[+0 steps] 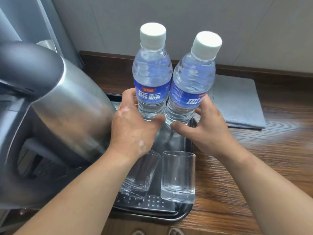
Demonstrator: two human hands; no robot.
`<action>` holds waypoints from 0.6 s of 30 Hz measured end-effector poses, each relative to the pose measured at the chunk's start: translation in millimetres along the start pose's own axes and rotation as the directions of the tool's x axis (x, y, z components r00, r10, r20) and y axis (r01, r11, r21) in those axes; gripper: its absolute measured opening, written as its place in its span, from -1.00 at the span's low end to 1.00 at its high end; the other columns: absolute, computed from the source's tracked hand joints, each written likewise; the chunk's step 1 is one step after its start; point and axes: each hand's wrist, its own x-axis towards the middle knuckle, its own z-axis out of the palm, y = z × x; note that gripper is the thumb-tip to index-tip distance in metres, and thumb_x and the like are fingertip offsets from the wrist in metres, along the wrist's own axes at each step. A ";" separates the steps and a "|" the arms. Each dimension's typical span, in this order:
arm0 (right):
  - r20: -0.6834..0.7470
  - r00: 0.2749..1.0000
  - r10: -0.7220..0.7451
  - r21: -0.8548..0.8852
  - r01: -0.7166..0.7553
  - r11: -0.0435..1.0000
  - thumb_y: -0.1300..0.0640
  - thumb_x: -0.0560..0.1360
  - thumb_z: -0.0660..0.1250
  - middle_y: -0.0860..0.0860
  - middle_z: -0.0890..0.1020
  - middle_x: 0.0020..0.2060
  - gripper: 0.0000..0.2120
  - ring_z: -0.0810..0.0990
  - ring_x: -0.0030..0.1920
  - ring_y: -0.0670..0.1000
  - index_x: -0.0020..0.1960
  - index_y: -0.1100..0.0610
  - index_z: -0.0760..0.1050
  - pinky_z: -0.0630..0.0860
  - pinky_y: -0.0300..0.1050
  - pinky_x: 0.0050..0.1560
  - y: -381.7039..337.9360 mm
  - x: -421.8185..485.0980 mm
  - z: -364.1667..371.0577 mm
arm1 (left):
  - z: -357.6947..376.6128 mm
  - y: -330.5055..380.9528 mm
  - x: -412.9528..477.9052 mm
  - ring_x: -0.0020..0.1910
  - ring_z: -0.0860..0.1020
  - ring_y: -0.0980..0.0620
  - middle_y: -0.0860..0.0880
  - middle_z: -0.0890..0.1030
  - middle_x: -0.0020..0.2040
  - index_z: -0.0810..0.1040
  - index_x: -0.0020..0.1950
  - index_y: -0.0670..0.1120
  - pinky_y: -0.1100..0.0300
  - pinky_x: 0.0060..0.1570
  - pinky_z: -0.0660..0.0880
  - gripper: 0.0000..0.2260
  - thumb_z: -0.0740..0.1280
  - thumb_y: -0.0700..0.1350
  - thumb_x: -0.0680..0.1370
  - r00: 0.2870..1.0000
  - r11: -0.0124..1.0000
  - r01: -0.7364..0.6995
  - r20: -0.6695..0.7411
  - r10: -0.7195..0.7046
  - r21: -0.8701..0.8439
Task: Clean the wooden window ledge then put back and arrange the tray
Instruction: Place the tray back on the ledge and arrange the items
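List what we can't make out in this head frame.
Bottle bases, head view: left hand and right hand cover them, so whether left bottle and right bottle are resting or lifted is unclear.
Tray left side: behind kettle and left forearm.
Remote: partly covered by glasses; labels too small.
Kettle: blurred, cut by left edge.
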 end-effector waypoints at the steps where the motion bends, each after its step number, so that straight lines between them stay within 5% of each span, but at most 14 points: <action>1: 0.008 1.000 0.001 0.011 -0.001 1.000 0.16 0.36 0.57 -0.24 0.59 0.12 -0.45 0.57 0.18 -0.18 0.26 -0.08 0.45 0.48 -0.27 0.19 -0.2 -0.3 -0.6 | -0.5 1.1 0.0 0.03 0.58 0.25 0.20 0.62 0.03 0.43 0.23 0.06 0.33 0.04 0.47 -0.42 0.63 0.00 0.32 1.000 1.000 0.014 -0.014 -0.014 -0.011; 5: -0.038 0.999 0.036 0.016 -0.035 0.999 0.14 0.36 0.58 -0.31 0.63 0.05 -0.49 0.60 0.12 -0.23 0.26 0.00 0.53 0.50 -0.29 0.17 -0.2 -1.4 0.9 | 3.2 0.7 0.4 0.07 0.59 0.06 0.07 0.61 0.07 0.48 0.12 0.05 0.16 0.13 0.50 -0.47 0.65 0.07 0.28 0.998 0.999 0.026 -0.054 -0.023 0.043; 10: -0.087 0.994 0.063 0.013 -0.062 0.998 0.10 0.32 0.64 -0.24 0.66 0.05 -0.45 0.64 0.10 -0.15 0.25 0.00 0.53 0.58 -0.05 0.20 -0.8 -3.3 3.9 | 5.8 1.8 0.7 0.06 0.61 0.03 0.08 0.65 0.02 0.50 0.09 0.03 0.05 0.15 0.53 -0.56 0.64 -0.02 0.34 0.998 0.999 0.024 -0.067 -0.021 0.043; 18: -0.123 0.989 0.083 -0.048 -0.089 0.995 0.02 0.24 0.70 -0.19 0.67 0.02 -0.36 0.65 0.03 -0.13 0.23 -0.01 0.51 0.62 -0.07 0.05 -3.0 1.9 3.5 | 5.7 8.0 6.0 0.06 0.58 0.08 0.10 0.63 0.03 0.51 0.10 0.01 0.27 0.05 0.43 -0.59 0.62 -0.07 0.36 0.997 0.998 0.058 -0.043 -0.057 0.021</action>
